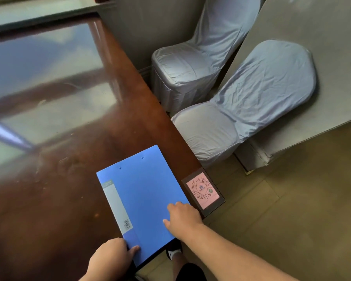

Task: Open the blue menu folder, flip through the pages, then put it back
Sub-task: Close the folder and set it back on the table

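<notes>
The blue menu folder [144, 197] lies closed and flat on the near right corner of the dark wooden table [55, 195], with its near corner jutting past the table's edge. A pale label strip runs along its left side. My left hand [111, 255] grips the folder's near left corner, thumb on top of the cover. My right hand [181, 219] rests on the folder's right edge, fingers curled over the cover near the rim.
A pink QR-code card in a dark frame [203, 192] lies at the table's corner just right of the folder. Two chairs in grey fabric covers [251, 102] stand to the right of the table. A glass sheet [41, 82] covers the table's far part.
</notes>
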